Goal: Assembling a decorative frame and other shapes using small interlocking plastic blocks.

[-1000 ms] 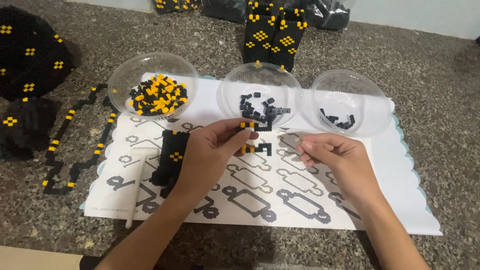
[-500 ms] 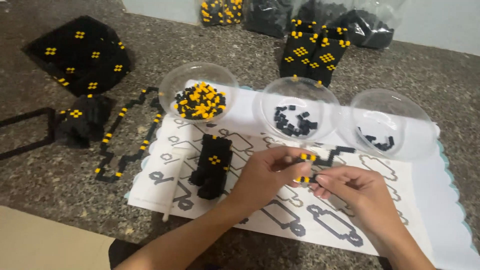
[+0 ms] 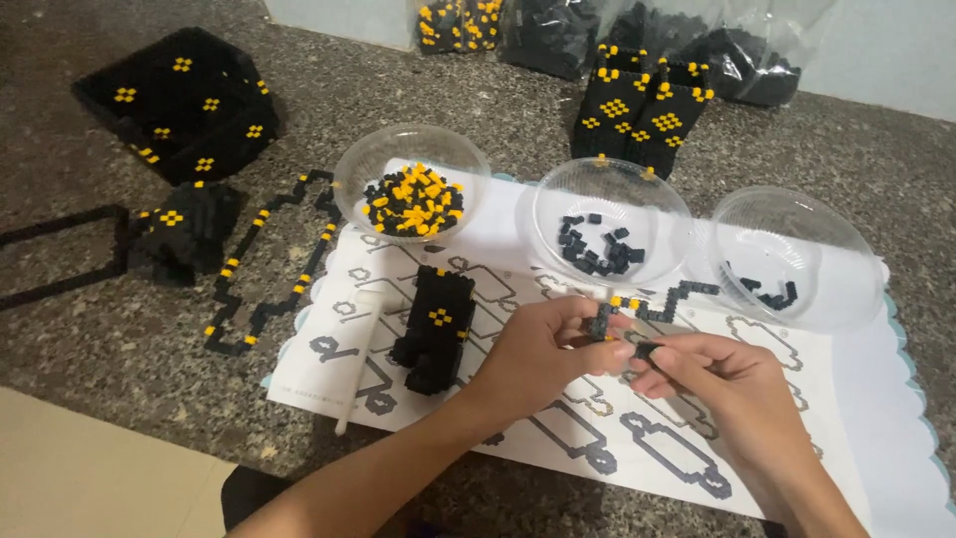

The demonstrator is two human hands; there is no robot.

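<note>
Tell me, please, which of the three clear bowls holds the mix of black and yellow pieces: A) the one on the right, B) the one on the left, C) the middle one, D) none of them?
B: the left bowl holds black and yellow pieces, while the middle bowl and the right bowl hold only black ones.

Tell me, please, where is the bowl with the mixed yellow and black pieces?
In the head view, the bowl with yellow and black pieces stands leftmost of three clear bowls, left of the middle bowl, on the printed sheet's top-left corner.
</note>
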